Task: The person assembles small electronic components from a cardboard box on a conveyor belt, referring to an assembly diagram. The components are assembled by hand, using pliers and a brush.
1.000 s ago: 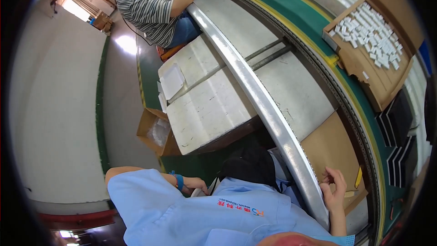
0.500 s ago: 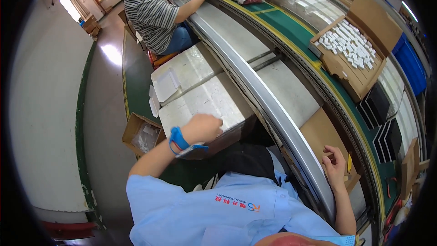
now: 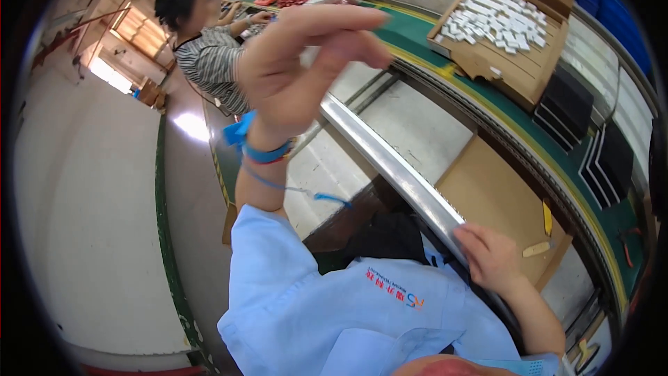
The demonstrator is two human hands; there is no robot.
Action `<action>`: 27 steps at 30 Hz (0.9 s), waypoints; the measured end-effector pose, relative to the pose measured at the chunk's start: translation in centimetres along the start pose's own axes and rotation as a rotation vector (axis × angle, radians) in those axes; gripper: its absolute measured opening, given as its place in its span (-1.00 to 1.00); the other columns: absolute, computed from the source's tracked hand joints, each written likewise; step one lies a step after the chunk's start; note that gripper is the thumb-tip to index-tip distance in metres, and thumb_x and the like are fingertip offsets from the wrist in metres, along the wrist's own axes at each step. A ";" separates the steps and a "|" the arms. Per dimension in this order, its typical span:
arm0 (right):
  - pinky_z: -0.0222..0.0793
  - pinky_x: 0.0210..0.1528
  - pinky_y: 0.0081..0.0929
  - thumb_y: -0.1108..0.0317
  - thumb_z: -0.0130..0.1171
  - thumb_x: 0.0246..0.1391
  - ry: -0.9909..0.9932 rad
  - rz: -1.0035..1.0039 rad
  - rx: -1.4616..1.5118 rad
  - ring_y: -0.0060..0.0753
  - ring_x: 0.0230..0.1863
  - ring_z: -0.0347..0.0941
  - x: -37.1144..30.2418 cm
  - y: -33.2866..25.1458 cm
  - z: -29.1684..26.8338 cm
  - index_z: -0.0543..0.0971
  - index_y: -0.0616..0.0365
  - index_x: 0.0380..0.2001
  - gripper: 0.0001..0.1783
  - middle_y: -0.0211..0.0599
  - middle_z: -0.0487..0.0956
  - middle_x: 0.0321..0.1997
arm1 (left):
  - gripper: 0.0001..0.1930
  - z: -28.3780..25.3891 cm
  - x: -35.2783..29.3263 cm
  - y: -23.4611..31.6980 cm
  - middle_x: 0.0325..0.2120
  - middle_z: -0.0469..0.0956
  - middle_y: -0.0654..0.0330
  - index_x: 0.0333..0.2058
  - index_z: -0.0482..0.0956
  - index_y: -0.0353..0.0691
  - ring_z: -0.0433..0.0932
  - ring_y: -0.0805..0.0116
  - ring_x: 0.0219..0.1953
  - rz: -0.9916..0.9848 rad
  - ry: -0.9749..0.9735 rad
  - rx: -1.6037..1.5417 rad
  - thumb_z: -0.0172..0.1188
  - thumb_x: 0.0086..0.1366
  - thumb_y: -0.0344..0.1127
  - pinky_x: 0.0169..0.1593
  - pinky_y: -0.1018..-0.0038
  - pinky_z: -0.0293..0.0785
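My left hand [image 3: 296, 69] is raised close to the camera, its fingers stretched to the right and the thumb apart, with nothing seen in it. A blue wrist strap [image 3: 268, 153] circles that wrist, its loose blue cord hanging below. My right hand [image 3: 490, 254] is curled over the near end of the long silver metal rail [image 3: 400, 167], which runs along the bench edge in front of my body. Some of its fingertips are hidden. Past the right hand, a yellow cutter [image 3: 547, 217] and a tan-handled tool [image 3: 536, 248] lie on a cardboard sheet [image 3: 487, 198].
An open cardboard box [image 3: 449, 35] of small white blocks sits on the green belt [image 3: 410, 31]. Black panels [image 3: 563, 108] and red-handled pliers [image 3: 628, 247] lie at the right. A person in a striped shirt [image 3: 212, 63] works at the far left. White foam blocks [image 3: 323, 177] stand beside the rail.
My left hand has risen from beside the white blocks toward the camera, and its fingers have straightened. My right hand has moved onto the rail. The view has shifted.
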State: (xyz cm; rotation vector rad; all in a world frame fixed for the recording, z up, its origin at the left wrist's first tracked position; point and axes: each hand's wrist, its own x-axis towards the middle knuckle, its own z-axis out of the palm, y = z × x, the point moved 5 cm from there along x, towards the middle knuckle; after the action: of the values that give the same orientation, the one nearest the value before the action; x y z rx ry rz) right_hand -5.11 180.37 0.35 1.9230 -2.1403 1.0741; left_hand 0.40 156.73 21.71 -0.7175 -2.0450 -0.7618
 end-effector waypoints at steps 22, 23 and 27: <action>0.39 -0.36 -0.35 0.58 0.08 -0.22 0.042 0.155 -0.120 -0.12 -0.35 0.46 1.1 1.7 0.2 0.47 0.14 -0.19 -0.61 -0.17 0.48 -0.21 | -0.78 16.1 -8.5 -3.5 -0.59 0.43 0.28 -0.36 0.50 -0.10 0.49 0.31 -0.55 0.228 -0.417 0.160 0.09 -0.07 -0.34 -0.55 0.43 0.40; 0.39 -0.34 -0.34 0.59 0.08 -0.22 0.028 0.194 -0.085 -0.10 -0.33 0.46 0.8 1.9 0.1 0.47 0.15 -0.19 -0.60 -0.15 0.48 -0.21 | -0.80 17.3 -8.6 -5.0 -0.59 0.43 0.28 -0.37 0.50 -0.10 0.49 0.29 -0.54 0.213 -0.407 0.117 0.09 -0.06 -0.33 -0.55 0.41 0.40; 0.39 -0.26 -0.27 0.61 0.07 -0.20 0.005 0.307 -0.069 0.00 -0.25 0.44 -0.9 3.2 -0.9 0.45 0.21 -0.15 -0.59 -0.02 0.46 -0.20 | -0.88 23.3 -7.9 -8.4 -0.60 0.41 0.25 -0.56 0.36 -0.11 0.48 0.23 -0.54 0.284 -0.457 -0.033 0.08 -0.07 -0.26 -0.56 0.34 0.38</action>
State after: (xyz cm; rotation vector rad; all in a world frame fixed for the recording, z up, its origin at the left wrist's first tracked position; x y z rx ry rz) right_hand -8.14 181.49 -0.82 1.5960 -2.4913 1.0283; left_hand -13.09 166.44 1.67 -1.2624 -2.2614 -0.4985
